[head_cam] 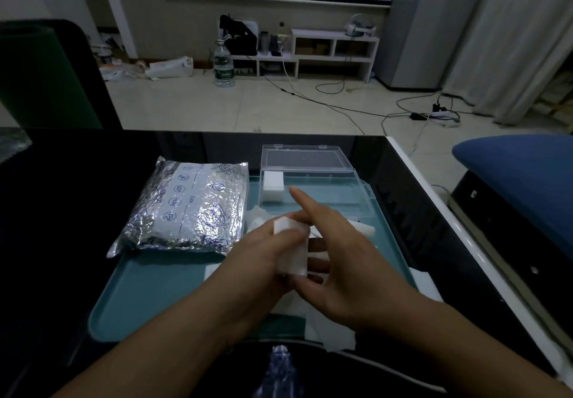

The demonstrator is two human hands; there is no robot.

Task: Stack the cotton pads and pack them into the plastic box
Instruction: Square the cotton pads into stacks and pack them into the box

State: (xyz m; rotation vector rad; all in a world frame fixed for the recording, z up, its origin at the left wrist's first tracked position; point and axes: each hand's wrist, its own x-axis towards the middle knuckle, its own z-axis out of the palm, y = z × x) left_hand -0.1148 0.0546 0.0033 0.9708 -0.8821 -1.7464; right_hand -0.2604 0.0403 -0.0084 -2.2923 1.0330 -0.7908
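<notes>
Both bare forearms reach in from the bottom edge and meet over a teal plastic tray (148,314) on the glossy black tabletop (62,211). Left of the hands, at the tray's left side, lies a crinkled silver foil pouch (183,205) printed with blue icons, its long axis running away from the camera.

At the centre, the left hand (257,264) has its fingers curled round a small stack of white, square-edged cotton pads (293,250). The stack is held above the tray, flat face towards the camera, its long axis running roughly near to far. The right hand (338,261) pinches the stack's right edge between thumb and lower fingers, while its index finger sticks out straight, pointing up and left.

More loose white cotton pads (338,332) lie on the tray beneath and to the right of the hands. Just beyond the hands stands a clear rectangular plastic box (356,193), its hinged lid open and leaning back, its long axis running left to right. One white block of stacked pads (273,188) sits in its left end.
</notes>
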